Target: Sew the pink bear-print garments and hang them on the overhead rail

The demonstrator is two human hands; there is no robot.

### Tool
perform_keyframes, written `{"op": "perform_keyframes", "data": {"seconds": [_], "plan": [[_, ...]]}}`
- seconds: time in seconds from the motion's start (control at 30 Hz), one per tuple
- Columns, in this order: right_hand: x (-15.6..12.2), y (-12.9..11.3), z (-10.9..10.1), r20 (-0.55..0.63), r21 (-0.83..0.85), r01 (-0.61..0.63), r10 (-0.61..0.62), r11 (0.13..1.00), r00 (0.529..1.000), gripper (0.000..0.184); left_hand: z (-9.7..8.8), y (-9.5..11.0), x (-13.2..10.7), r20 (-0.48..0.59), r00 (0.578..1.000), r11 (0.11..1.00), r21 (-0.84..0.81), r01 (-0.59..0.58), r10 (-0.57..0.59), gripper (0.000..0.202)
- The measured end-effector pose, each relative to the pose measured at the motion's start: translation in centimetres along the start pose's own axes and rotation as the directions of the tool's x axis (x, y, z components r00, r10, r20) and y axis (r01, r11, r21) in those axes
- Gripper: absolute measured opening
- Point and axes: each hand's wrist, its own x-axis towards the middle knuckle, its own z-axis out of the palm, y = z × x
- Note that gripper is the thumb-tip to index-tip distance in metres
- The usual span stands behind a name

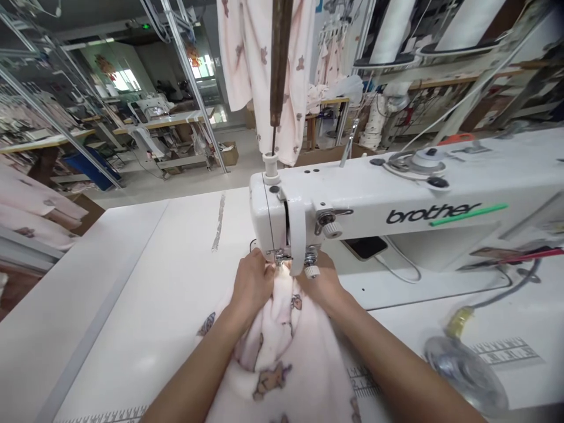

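At the head of a white sewing machine [365, 197], pale pink printed fabric [311, 346] lies in folds over the counter [185, 264]. The left hand [255, 279] curls, pinching its edge; the right hand [321, 283] lies alongside, its grip hidden. Smoothing the folds and guiding gently, clear of the presser foot [281, 258], should keep stitching even.

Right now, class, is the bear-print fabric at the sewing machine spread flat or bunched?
Bunched: the bear-print fabric narrows into folds between the left hand and right hand at the Brother sewing machine.
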Motion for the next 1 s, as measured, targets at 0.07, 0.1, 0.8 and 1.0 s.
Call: {"op": "perform_keyframes", "data": {"seconds": [0.07,0.1,0.8,1.0], "plan": [[0.0,-0.1,0.0,0.010,0.017,-0.016,0.016,1.000,1.000,0.021,0.1,0.0,0.1,-0.006,1.000,1.000,-0.016,0.004,-0.004,0.013],[0.0,-0.1,0.0,0.005,0.025,-0.021,0.021,0.999,1.000,0.019,0.2,-0.1,0.2,-0.009,1.000,1.000,-0.027,0.005,-0.005,0.012],[-0.6,3.2,-1.0,-0.036,0.556,0.119,-0.119,0.823,0.992,0.014,-0.5,0.2,0.1,0.054,0.998,0.992,-0.115,0.041,-0.035,0.013],[-0.5,3.5,-0.7,-0.059,0.510,0.128,-0.114,0.850,0.992,0.016,-0.6,0.2,-0.2,0.067,0.997,0.987,-0.155,0.034,-0.024,0.016]]}}
